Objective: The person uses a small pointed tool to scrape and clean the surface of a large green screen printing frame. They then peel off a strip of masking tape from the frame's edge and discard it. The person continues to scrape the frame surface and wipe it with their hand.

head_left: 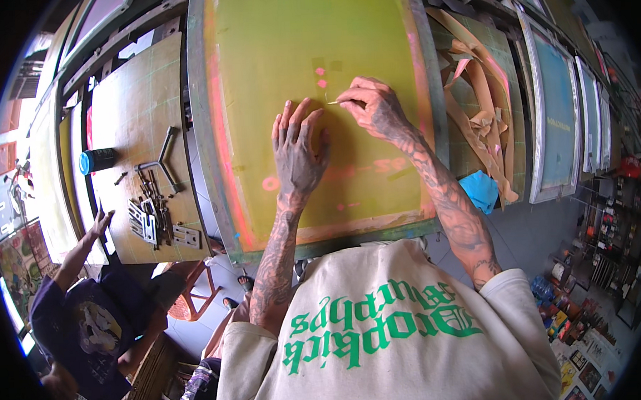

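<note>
A large screen-printing frame [423,88] with yellow-green mesh lies in front of me, edged with pinkish tape. My left hand [299,147] rests palm down on the mesh, its fingers outstretched and slightly spread, holding nothing. To its right, my right hand [374,108] pinches a thin, pale sliver [333,103] between thumb and fingertips, close to the mesh; its exact kind is too small to make out. Just beyond my fingertips, small pink diamond marks [321,78] show on the mesh. Fainter pink marks [270,183] run across it below my hands.
At left, a board [144,86] carries bolts and metal plates [142,215], a Y-shaped wrench [165,160] and a dark can [97,160]. Crumpled brown tape [481,121] and a blue cloth [480,191] lie at right. Another person [90,324] stands at lower left, one hand near the board.
</note>
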Available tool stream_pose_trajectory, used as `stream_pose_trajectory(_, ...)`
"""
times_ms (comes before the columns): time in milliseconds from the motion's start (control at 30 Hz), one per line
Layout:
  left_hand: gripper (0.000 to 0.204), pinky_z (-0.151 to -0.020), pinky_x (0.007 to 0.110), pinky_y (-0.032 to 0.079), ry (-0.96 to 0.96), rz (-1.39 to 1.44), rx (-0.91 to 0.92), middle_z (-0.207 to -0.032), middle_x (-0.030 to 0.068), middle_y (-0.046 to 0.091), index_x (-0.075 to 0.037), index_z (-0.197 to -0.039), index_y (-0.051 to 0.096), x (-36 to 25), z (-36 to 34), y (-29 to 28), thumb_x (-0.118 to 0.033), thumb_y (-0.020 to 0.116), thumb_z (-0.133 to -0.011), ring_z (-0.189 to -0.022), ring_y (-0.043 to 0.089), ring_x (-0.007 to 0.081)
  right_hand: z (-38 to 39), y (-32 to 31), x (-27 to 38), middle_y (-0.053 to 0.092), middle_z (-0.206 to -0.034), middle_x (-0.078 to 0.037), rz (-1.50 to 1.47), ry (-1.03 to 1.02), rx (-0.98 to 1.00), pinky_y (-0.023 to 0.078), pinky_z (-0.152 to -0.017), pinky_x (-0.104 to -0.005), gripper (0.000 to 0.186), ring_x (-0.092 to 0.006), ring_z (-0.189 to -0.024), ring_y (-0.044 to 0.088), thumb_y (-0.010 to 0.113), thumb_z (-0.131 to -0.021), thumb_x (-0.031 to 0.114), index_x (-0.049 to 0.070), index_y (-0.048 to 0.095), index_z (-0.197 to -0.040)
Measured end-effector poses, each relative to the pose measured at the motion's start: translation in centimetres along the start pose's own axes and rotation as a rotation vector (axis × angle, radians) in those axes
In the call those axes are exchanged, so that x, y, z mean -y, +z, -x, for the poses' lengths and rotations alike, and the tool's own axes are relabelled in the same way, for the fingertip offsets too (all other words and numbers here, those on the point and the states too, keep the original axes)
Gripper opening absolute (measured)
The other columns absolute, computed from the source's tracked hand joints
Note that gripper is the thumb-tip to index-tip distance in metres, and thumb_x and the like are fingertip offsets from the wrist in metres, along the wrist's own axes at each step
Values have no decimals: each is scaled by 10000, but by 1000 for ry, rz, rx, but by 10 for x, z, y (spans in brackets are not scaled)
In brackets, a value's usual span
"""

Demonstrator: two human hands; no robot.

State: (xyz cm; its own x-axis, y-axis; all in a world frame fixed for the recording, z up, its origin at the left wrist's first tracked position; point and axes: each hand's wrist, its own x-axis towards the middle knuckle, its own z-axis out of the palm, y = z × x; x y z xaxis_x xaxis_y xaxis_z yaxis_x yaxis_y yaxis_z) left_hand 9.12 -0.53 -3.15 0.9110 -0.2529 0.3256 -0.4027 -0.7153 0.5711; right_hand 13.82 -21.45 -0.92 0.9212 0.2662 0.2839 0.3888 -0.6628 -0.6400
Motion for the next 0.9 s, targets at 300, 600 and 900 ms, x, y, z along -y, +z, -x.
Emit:
stream_pose_trajectory(300,425,-1225,516,279,-5,6,12,-1508,85,499,-135,-1330,607,1,0,-3,-154,675,-911,-1475,374,355,1,-2,5,646,-830,-95,-98,97,-12,517,-643,-387,63,-270,-730,645,721,-847,28,38,741,-906)
stream_pose_trajectory(600,482,-1205,537,298,4,6,-6,-1501,95,508,-148,-1351,586,1,0,0,-120,697,-883,-1460,389,386,-4,-3,0,636,-836,-98,-62,91,51,503,-620,-369,65,-250,-701,633,719,-846,14,20,727,-910)
stream_pose_trajectory(900,467,-1199,531,306,0,5,-14,-1496,90,515,-149,-1341,599,-1,-1,0,-125,700,-885,-1455,399,377,-1,2,3,646,-839,-106,-59,80,6,535,-658,-349,53,-253,-743,664,730,-873,-3,6,730,-925)
